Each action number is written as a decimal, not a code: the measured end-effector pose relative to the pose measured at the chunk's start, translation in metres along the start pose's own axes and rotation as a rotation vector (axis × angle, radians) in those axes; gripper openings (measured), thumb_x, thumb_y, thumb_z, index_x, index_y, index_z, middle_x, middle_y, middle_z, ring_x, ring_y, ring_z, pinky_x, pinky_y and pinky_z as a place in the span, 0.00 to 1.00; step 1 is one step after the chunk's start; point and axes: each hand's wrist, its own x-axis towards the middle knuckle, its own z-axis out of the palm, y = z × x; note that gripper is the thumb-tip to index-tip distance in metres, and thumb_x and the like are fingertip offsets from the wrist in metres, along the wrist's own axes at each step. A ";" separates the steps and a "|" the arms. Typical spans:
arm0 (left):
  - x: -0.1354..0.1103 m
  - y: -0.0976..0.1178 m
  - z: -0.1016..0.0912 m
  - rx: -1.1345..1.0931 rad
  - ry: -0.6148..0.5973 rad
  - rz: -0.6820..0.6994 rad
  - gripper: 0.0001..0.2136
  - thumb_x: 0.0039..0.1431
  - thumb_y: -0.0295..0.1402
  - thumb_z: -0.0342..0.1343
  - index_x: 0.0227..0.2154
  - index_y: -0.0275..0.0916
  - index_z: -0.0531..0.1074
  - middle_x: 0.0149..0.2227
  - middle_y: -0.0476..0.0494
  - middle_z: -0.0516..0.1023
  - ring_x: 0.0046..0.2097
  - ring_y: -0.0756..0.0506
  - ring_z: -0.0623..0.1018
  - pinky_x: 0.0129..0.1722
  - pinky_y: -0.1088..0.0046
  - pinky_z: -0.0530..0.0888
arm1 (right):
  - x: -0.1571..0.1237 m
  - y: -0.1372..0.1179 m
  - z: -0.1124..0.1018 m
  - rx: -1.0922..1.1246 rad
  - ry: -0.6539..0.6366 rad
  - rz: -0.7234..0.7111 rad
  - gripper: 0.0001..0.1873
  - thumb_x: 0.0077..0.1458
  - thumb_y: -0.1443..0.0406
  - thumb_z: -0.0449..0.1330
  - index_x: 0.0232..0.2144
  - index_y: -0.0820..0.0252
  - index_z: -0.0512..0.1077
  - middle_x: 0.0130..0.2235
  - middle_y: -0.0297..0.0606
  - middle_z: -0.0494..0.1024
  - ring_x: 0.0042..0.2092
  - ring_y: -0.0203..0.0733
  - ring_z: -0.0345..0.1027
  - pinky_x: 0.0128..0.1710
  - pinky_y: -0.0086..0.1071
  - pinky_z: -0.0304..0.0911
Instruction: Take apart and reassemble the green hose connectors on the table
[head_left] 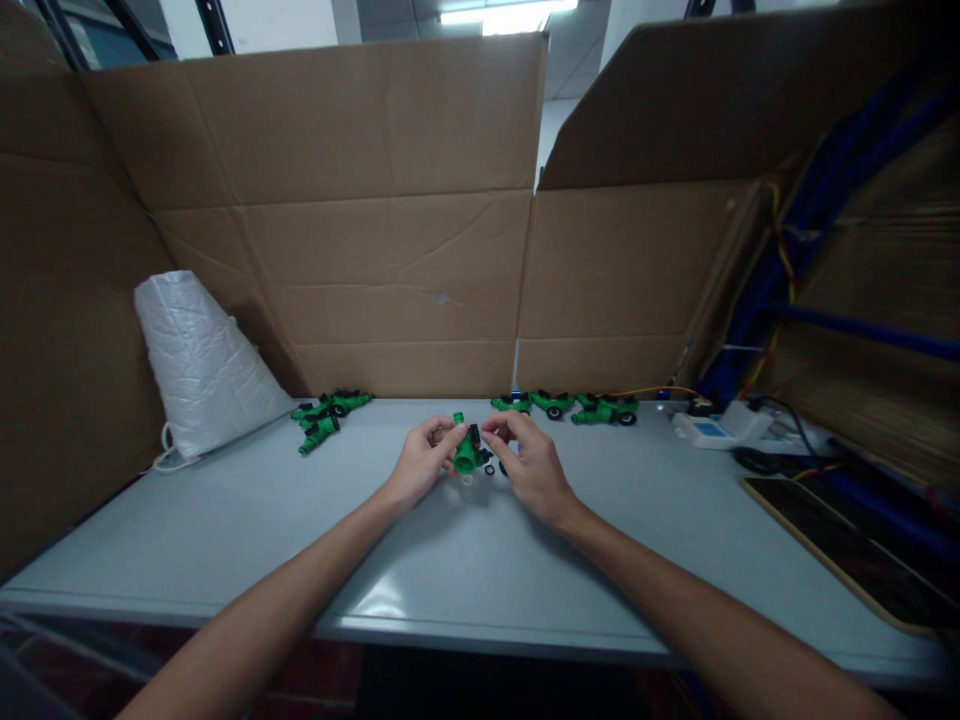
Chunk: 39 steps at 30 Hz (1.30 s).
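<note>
In the head view, my left hand is closed around a green plastic fitting, a tube with a wider round mouth toward me and a black part on its right side. My right hand is beside it, thumb and forefinger pinched close to that black part; whatever lies between those fingertips is too small to make out. Below the hands, a small black ring and a pale ring are on the white table. A dark round piece is partly hidden by my right hand.
Similar green fittings lie at the back left and back right. A white wrapped bundle leans at the left. Cardboard walls enclose the table. At the right are a power strip, cables and a dark flat panel.
</note>
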 end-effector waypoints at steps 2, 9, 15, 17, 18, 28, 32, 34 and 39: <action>0.000 0.001 0.000 0.007 -0.002 0.001 0.24 0.52 0.54 0.70 0.35 0.36 0.75 0.25 0.51 0.73 0.23 0.52 0.73 0.22 0.78 0.72 | 0.000 -0.001 -0.001 -0.006 -0.004 -0.007 0.06 0.68 0.61 0.58 0.38 0.54 0.73 0.36 0.37 0.76 0.40 0.46 0.69 0.43 0.38 0.64; 0.003 -0.003 -0.001 0.040 0.001 0.030 0.24 0.52 0.53 0.70 0.36 0.36 0.75 0.24 0.52 0.72 0.23 0.52 0.72 0.21 0.79 0.71 | 0.000 0.000 0.000 -0.027 0.001 0.013 0.07 0.68 0.60 0.58 0.39 0.54 0.74 0.38 0.38 0.78 0.41 0.47 0.70 0.44 0.39 0.65; 0.002 -0.002 -0.001 0.057 0.007 0.035 0.23 0.53 0.53 0.70 0.36 0.36 0.75 0.25 0.51 0.73 0.24 0.51 0.72 0.21 0.79 0.71 | 0.000 0.001 0.000 -0.018 -0.003 -0.001 0.07 0.68 0.60 0.59 0.38 0.54 0.74 0.38 0.38 0.78 0.41 0.47 0.71 0.43 0.39 0.65; 0.002 -0.003 -0.002 0.062 0.008 0.039 0.23 0.53 0.53 0.70 0.37 0.36 0.76 0.25 0.51 0.73 0.24 0.51 0.72 0.21 0.78 0.71 | 0.000 0.001 -0.001 -0.014 -0.004 -0.006 0.07 0.68 0.60 0.59 0.38 0.54 0.74 0.37 0.38 0.78 0.41 0.47 0.71 0.44 0.39 0.65; 0.003 -0.003 -0.002 0.068 0.005 0.041 0.24 0.53 0.53 0.69 0.37 0.36 0.76 0.25 0.51 0.73 0.24 0.51 0.72 0.21 0.78 0.71 | 0.000 0.001 -0.001 -0.014 -0.006 -0.006 0.07 0.68 0.60 0.59 0.38 0.54 0.74 0.37 0.38 0.78 0.41 0.47 0.71 0.44 0.39 0.65; 0.003 -0.004 -0.002 0.086 0.018 0.049 0.22 0.54 0.52 0.70 0.34 0.37 0.73 0.27 0.52 0.72 0.23 0.52 0.72 0.20 0.78 0.70 | 0.000 0.008 0.002 0.031 -0.041 0.042 0.07 0.67 0.60 0.60 0.38 0.55 0.76 0.38 0.38 0.81 0.42 0.47 0.73 0.45 0.39 0.66; 0.004 -0.005 -0.004 0.078 0.025 0.055 0.22 0.53 0.52 0.70 0.34 0.37 0.73 0.27 0.52 0.70 0.23 0.52 0.71 0.19 0.79 0.70 | 0.000 0.008 0.003 0.066 -0.056 0.055 0.07 0.68 0.61 0.59 0.39 0.55 0.76 0.39 0.38 0.81 0.43 0.47 0.75 0.46 0.39 0.66; 0.005 -0.007 -0.005 0.099 0.015 0.068 0.22 0.55 0.53 0.68 0.35 0.37 0.73 0.27 0.52 0.70 0.24 0.52 0.71 0.19 0.78 0.71 | 0.000 0.009 0.004 0.079 -0.056 0.066 0.07 0.68 0.61 0.59 0.40 0.55 0.76 0.40 0.38 0.81 0.43 0.46 0.75 0.46 0.39 0.66; 0.005 -0.010 -0.007 0.145 -0.019 0.094 0.22 0.59 0.52 0.65 0.37 0.36 0.72 0.31 0.50 0.72 0.25 0.52 0.73 0.19 0.79 0.71 | 0.000 0.013 0.007 0.112 -0.045 0.084 0.07 0.68 0.60 0.59 0.40 0.56 0.76 0.39 0.38 0.81 0.42 0.46 0.75 0.46 0.38 0.67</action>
